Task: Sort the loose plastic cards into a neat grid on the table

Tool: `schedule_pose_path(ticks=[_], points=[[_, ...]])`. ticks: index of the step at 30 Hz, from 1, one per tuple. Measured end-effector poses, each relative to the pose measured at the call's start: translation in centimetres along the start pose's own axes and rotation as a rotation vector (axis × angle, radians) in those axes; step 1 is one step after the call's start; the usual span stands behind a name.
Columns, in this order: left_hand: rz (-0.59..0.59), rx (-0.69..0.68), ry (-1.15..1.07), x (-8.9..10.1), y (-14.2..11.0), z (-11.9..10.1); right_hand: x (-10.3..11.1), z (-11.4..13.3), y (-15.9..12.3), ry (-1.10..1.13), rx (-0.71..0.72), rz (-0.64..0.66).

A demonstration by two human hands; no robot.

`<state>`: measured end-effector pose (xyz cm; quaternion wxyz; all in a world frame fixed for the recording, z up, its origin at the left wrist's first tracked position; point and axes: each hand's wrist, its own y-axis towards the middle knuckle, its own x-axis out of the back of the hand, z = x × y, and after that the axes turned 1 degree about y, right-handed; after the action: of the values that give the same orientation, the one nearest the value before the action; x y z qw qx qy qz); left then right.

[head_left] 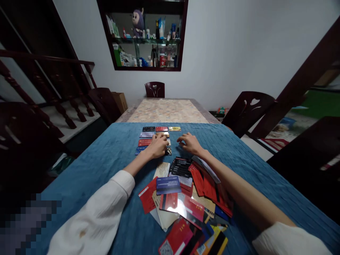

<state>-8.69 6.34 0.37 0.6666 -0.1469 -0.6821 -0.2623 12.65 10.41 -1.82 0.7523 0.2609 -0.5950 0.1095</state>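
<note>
Two bare hands at rows of laid-out cards, loose heap on the near side

Heap of loose glossy plastic cards: on crinkled blue cloth, between forearms, overlapping at all angles. In it: purple-blue card with pale print, black cards with white print lines, red and cream ones, yellow card with black stripe, red card with square code at near end.

Just beyond heap, a bit left: four short rows of flat rectangular cards. Farthest row black, red, yellow; next lavender and gold; nearest blue plus black-and-white patterned. Print on many, too small to read; no brand legible.

Bare left hand: beyond heap, over right part of rows, fingers bent down; contact hidden, can't tell if gripping a card. Bare right hand: beyond heap, right of rows, fingers loosely curled, thumb apart, nothing seen in it.

Far beyond heap, on wall: dark red-brown cabinet with glass shelves, holding purple plush toy, dark flask, red container, bottles, tubes; labels unreadable. Brown cardboard box beyond heap, far left; contents not visible.
</note>
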Motion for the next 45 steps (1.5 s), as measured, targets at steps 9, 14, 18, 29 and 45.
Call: schedule_pose_path(ticks=[9,14,18,29,45], points=[[0.004,-0.124,-0.024,0.0,-1.9,-5.3,2.5,-0.2,-5.9,-0.073,-0.037,-0.032],[-0.004,-0.174,-0.038,0.0,-2.9,-7.4,3.2,-0.9,-9.6,-0.147,-0.123,-0.023],[0.009,-0.197,-0.058,-0.1,-3.6,-9.0,3.9,-1.4,-12.5,-0.225,-0.193,0.011],[0.017,-0.327,0.009,-0.1,-4.6,-11.7,3.6,-0.6,-16.5,-0.295,-0.281,0.096],[-0.032,-0.317,0.086,-0.2,-4.6,-11.3,1.8,-0.2,-17.0,-0.023,-0.104,0.009]])
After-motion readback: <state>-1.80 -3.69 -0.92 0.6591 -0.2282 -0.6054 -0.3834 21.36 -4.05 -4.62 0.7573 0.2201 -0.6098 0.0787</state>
